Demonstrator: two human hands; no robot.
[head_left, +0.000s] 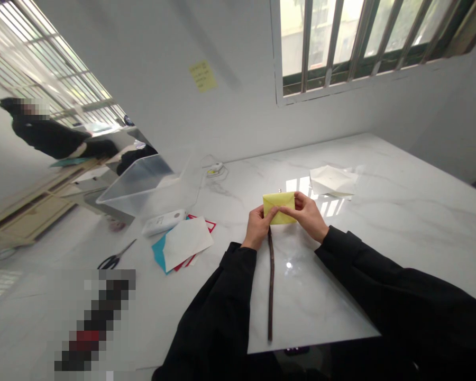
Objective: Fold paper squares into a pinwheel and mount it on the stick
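A small yellow paper envelope (280, 200), its flap lines showing, is held up between both hands above the white marble-patterned table. My left hand (257, 226) grips its lower left side, thumb on the front. On the right edge, my right hand (308, 212) is closed with its thumb pressed near the envelope's middle. A thin dark brown stick (271, 286) runs from beneath my left hand toward the table's front edge. Whether that hand touches the stick, I cannot tell.
White papers (331, 181) lie at the back right. To the left are stacked coloured and white sheets (188, 243), a white box-shaped item (164, 222), scissors (113, 259) and a clear plastic bin (137, 185). A person (43, 132) in dark clothes is farther left.
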